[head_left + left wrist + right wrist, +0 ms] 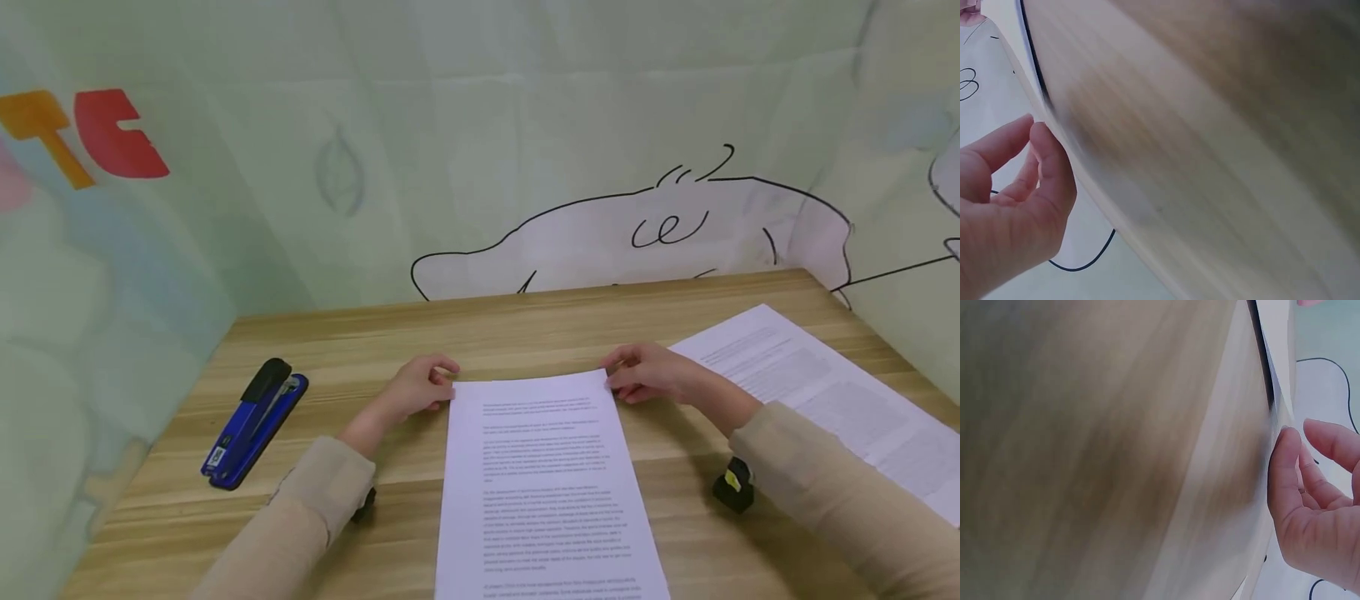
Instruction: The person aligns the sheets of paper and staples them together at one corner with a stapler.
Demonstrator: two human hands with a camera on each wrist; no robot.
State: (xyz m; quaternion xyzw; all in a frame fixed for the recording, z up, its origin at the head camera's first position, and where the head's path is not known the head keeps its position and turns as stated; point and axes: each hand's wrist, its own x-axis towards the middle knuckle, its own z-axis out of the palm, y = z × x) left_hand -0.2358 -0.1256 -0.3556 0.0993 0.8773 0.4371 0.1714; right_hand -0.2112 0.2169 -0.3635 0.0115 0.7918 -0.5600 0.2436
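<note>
Printed paper point(543, 492) lies lengthwise on the wooden table, its bottom running out of the head view. At its far left corner is my left hand point(420, 385), fingers loosely bent and touching the edge. My right hand point(651, 375) touches the far right corner with its fingertips. In the left wrist view, the thumb and forefinger of the left hand point(1022, 194) come close together beside the paper's corner. A gap shows between thumb and forefinger of the right hand point(1316, 494) in the right wrist view. How many sheets lie there I cannot tell.
A blue and black stapler point(255, 423) lies on the table point(360, 342) to the left. More printed paper point(817, 400) lies slanted at the right, partly under the right forearm. A curtain point(300, 167) with drawings hangs behind the table's far edge.
</note>
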